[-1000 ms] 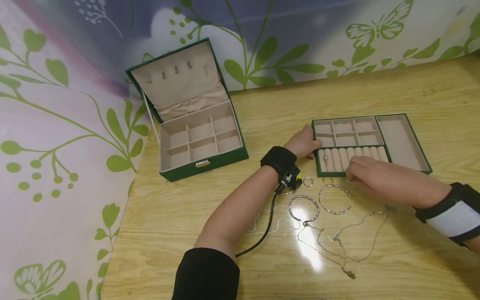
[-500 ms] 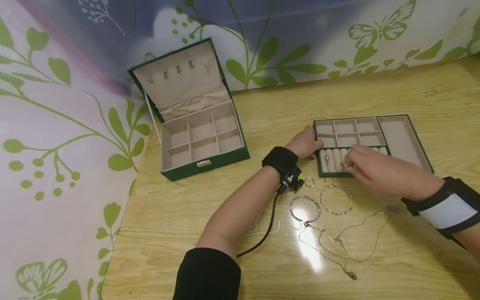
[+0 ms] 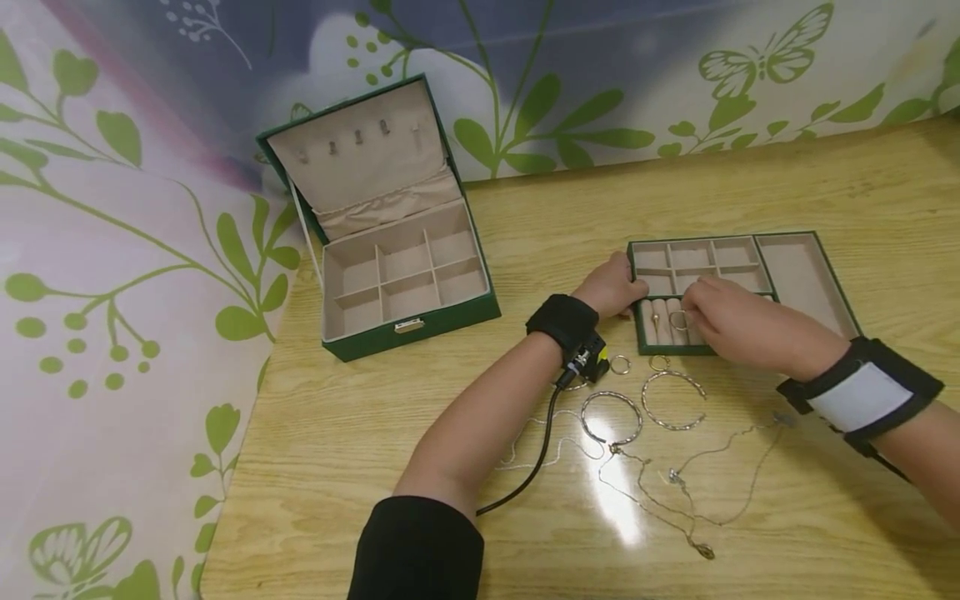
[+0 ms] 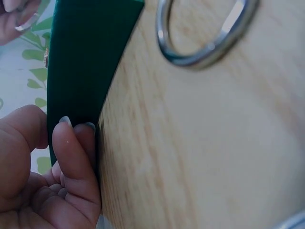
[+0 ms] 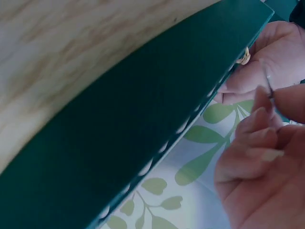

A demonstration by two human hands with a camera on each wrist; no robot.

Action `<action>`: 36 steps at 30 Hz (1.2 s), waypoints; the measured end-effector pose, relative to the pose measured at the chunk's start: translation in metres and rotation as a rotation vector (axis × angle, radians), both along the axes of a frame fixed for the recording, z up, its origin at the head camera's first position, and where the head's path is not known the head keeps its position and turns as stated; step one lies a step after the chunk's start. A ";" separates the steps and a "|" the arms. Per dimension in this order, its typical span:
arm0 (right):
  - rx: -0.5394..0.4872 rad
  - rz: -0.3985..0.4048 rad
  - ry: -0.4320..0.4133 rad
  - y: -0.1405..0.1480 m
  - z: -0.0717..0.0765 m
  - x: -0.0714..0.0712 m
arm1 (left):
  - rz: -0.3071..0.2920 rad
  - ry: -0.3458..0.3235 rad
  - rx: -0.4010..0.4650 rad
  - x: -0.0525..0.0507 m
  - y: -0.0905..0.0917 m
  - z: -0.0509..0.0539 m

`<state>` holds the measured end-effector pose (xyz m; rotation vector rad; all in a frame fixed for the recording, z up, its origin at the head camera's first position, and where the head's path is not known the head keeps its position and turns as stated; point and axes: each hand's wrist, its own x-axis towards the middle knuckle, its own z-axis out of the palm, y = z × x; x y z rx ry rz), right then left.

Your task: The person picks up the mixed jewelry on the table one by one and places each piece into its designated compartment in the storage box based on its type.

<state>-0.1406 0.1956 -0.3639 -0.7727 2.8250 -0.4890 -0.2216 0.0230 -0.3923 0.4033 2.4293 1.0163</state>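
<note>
My left hand [image 3: 609,287] grips the left edge of a green jewelry tray [image 3: 798,275], its thumb on top of the rim. In the left wrist view the fingers [image 4: 71,162] lie against the tray's green side. My right hand [image 3: 757,325] pinches a silver ring [image 5: 268,78] between thumb and fingertip, above the tray's padded ring rolls. A gold ring [image 3: 656,323] stands in a slot at the left end of the rolls. Part of the rolls is hidden under my right hand. Two more rings, one silver [image 3: 620,372] and one gold-coloured [image 3: 660,357], lie in front of the tray.
An open green jewelry box [image 3: 450,312] with divided compartments stands at the left. Two twisted bracelets [image 3: 611,393] lie before the tray, with several thin necklaces [image 3: 703,550] nearer the front. A cable [image 3: 528,479] runs from my left wrist. A floral backdrop [image 3: 570,83] borders the table.
My right hand has moved leftward and up over the ring rolls, carrying the silver ring, which now shows above the slots. My left hand keeps its grip on the tray.
</note>
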 end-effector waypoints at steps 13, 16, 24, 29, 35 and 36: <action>0.008 -0.092 -0.124 -0.009 -0.007 -0.011 | 0.008 -0.001 -0.006 0.001 0.000 0.000; 0.012 -0.120 -0.157 -0.011 -0.006 -0.011 | 0.002 0.002 0.000 0.001 0.000 0.000; 0.006 -0.139 -0.166 -0.016 -0.004 -0.013 | -0.009 0.015 -0.004 0.000 -0.001 0.000; 0.015 -0.137 -0.149 -0.017 -0.005 -0.014 | -0.008 0.015 -0.017 0.000 -0.001 0.000; 0.018 -0.156 -0.169 -0.018 -0.008 -0.015 | -0.011 0.019 -0.024 -0.001 0.000 -0.002; 0.018 -0.159 -0.172 -0.018 -0.008 -0.016 | -0.012 0.019 -0.024 -0.001 0.000 -0.002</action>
